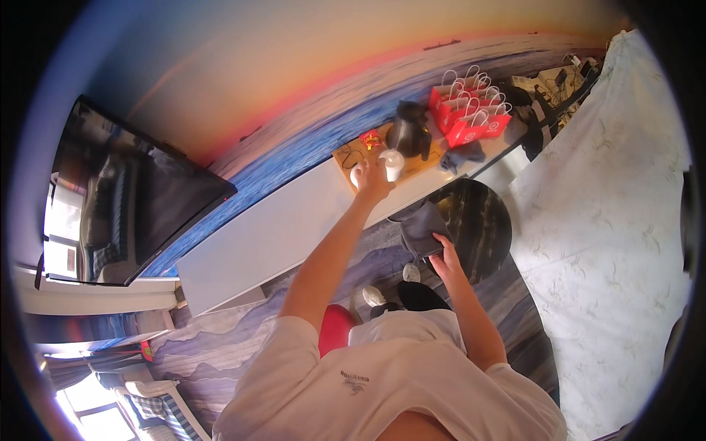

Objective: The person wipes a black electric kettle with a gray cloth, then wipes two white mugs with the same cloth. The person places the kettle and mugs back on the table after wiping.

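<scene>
My left hand [375,181] reaches over a wooden tray [421,176] on the white cabinet, its fingers spread between two white cups. The larger white cup [393,163] is at the right of the fingers. Of the other white cup [355,176], only part shows at the left; whether the fingertips touch either one is unclear. Lower and to the right, my right hand [445,259] is closed on the edge of a dark grey folded cloth [423,226], held above the floor in front of the cabinet.
A dark kettle [409,132] and a red packet [370,140] stand on the tray. Red gift bags [471,110] and a crumpled grey cloth [462,156] are to its right. A round dark marbled table [478,228] is below. A television [125,198] hangs left; a white curtain [610,220] hangs right.
</scene>
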A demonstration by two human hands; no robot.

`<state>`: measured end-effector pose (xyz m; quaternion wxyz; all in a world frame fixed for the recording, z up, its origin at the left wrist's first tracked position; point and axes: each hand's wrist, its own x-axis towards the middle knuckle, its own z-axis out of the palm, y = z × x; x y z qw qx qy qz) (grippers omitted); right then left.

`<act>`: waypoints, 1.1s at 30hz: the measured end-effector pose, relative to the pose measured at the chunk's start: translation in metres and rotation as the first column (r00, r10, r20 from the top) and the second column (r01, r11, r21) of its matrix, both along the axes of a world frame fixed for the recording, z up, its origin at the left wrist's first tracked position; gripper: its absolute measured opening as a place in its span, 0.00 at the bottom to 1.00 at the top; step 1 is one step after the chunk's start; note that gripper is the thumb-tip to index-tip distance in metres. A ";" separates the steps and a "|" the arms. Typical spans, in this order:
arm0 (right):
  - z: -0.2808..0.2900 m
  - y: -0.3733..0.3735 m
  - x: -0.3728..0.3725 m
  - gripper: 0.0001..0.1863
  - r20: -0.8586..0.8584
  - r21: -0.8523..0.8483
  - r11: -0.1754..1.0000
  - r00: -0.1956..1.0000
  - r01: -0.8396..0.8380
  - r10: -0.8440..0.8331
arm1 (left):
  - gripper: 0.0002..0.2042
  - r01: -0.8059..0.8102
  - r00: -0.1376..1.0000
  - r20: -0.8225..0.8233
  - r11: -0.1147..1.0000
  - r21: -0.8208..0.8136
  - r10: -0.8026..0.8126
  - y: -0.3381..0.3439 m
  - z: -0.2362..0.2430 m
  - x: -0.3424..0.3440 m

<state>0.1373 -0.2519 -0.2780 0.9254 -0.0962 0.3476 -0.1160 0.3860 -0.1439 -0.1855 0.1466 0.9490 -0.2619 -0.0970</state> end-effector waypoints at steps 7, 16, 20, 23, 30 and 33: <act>-0.015 -0.022 0.001 0.13 -0.086 -0.027 0.977 0.974 -0.212 0.209 | 0.44 0.038 0.999 0.002 0.990 0.133 -0.039 -0.051 -0.044 0.048; -0.058 -0.048 -0.035 0.12 -0.171 0.016 0.968 0.953 -0.252 0.251 | 0.39 0.117 0.982 -0.163 0.983 0.143 -0.093 -0.073 -0.084 0.069; -0.064 -0.056 -0.038 0.12 -0.186 0.014 0.964 0.946 -0.267 0.265 | 0.38 0.107 0.991 -0.098 0.988 0.114 -0.096 -0.078 -0.087 0.067; -0.057 -0.060 -0.028 0.11 -0.190 0.017 0.959 0.941 -0.281 0.279 | 0.37 0.126 0.989 -0.091 0.982 0.144 -0.113 -0.077 -0.082 0.067; -0.068 -0.068 -0.014 0.10 -0.229 0.062 0.963 0.935 -0.264 0.271 | 0.32 0.163 0.980 -0.106 0.983 -0.079 -0.171 -0.063 -0.020 0.060; -0.056 -0.077 -0.004 0.11 -0.210 0.012 0.975 0.953 -0.222 0.220 | 0.29 0.184 0.956 -0.189 0.960 -0.212 -0.225 -0.048 0.034 0.042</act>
